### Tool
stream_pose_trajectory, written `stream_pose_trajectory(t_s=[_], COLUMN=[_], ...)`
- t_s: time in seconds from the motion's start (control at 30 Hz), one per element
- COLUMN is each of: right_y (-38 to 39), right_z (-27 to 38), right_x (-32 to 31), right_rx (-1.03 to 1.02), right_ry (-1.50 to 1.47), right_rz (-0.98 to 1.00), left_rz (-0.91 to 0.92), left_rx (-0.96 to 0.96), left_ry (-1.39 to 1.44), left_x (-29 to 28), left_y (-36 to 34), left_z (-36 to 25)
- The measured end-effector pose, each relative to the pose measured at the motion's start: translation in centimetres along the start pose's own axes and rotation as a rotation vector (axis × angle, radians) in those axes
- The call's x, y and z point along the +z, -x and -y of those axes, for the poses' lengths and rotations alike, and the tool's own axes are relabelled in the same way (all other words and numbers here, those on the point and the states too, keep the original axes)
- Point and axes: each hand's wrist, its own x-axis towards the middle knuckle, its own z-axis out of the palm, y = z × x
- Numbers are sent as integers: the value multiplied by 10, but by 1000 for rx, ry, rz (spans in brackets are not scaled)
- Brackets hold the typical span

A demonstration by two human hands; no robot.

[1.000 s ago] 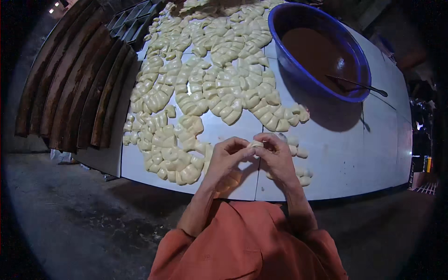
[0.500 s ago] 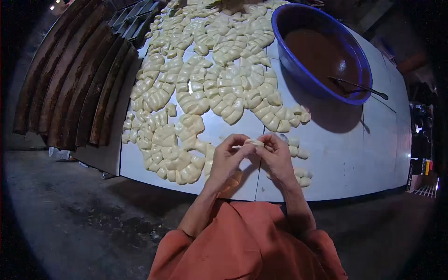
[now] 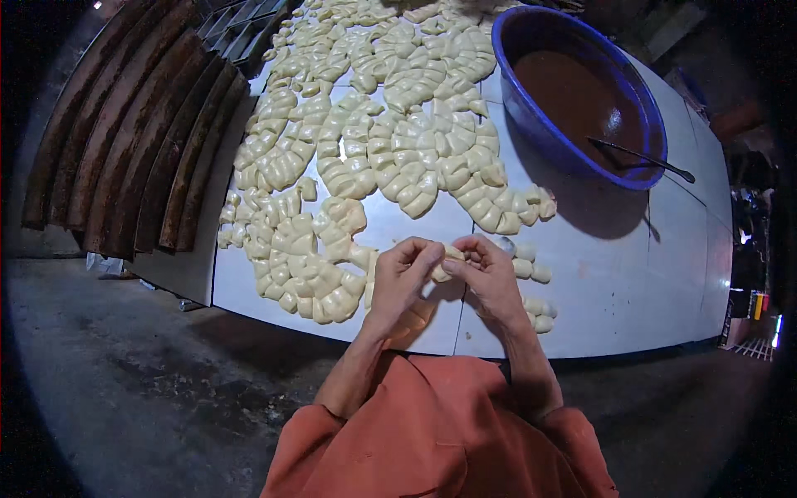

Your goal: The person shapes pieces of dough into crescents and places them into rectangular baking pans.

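A small piece of pale dough (image 3: pixel 446 267) is pinched between my two hands, just above the near edge of the white table (image 3: pixel 631 290). My left hand (image 3: pixel 404 278) grips its left side with thumb and fingers. On its other side, my right hand (image 3: pixel 488 278) holds it the same way. Many cut dough pieces (image 3: pixel 407 158), glossy and pale yellow, lie crowded together over the left and far parts of the table. Beside my right hand are a few smooth, rounded dough pieces (image 3: pixel 535 270), partly hidden by it.
A large blue basin (image 3: pixel 531 116) of brown filling stands at the far right, a dark-handled utensil (image 3: pixel 643 155) resting across its rim. Long, rusty brown trays (image 3: pixel 124 141) are stacked left of the table. Behind them sit grey metal moulds (image 3: pixel 245 29).
My fingers have shifted around the dough piece, and more of it now shows below my fingertips. The view has tilted slightly.
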Motion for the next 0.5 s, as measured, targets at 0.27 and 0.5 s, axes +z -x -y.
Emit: stream_pose_trajectory(t_s=[0.27,0.5], right_y=[-4,-5], right_z=[-4,5], right_x=[-5,1], right_rx=[-48,-74], right_ry=[-31,-154], right_rz=[3,-80], left_rz=[20,-89], left_rx=[-34,266], left_ry=[17,-244], left_x=[1,6], left_y=[0,-3], left_z=[-1,2])
